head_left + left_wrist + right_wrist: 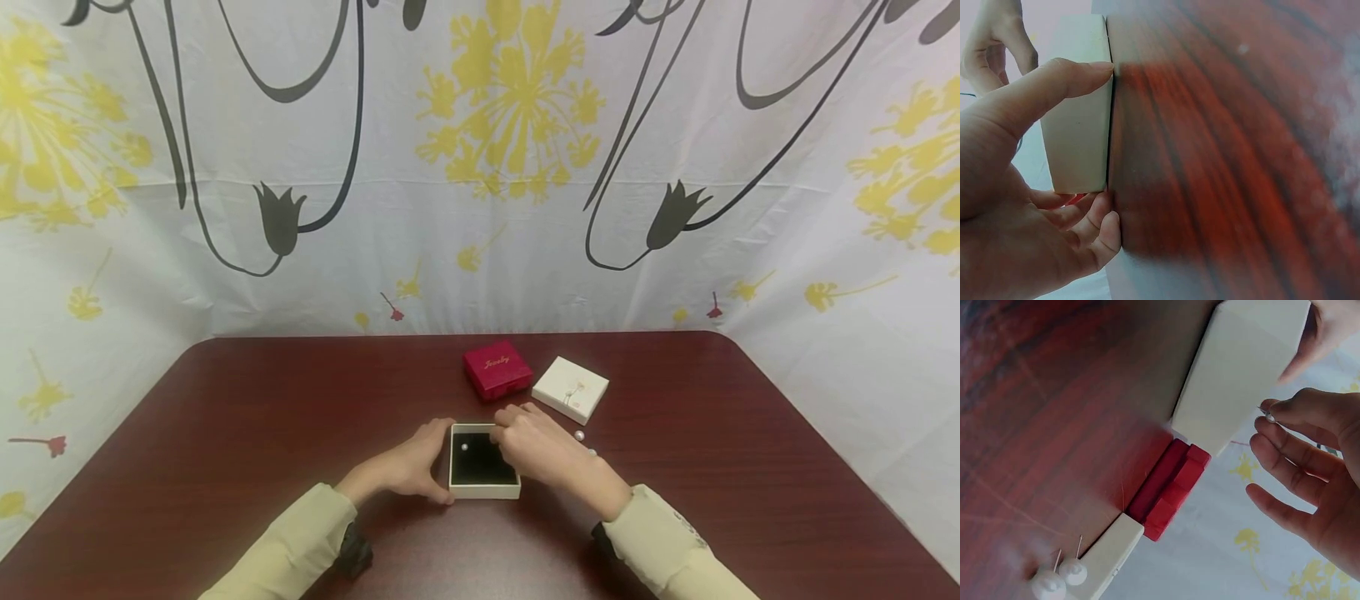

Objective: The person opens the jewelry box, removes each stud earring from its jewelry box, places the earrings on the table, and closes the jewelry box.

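Note:
A small white box (486, 492) with a dark pad (476, 468) inside stands lidless on the table. One small pearl earring (464, 447) sits on the pad's left part. My left hand (408, 462) holds the box from the left, thumb at the near corner and fingers at the far one, as the left wrist view confirms. Over the box's right side is my right hand (543, 446); in the right wrist view its thumb and index finger pinch a small stud earring (1267, 415) with a thin pin. Two large pearl earrings (1072, 572) lie on the table beside the right forearm.
Behind the box is a closed red jewelry box (498, 371) with gold lettering. To its right lies a white lid (570, 389) with a flower print. A patterned curtain (480, 250) hangs along the far edge of the dark wooden table (300, 400).

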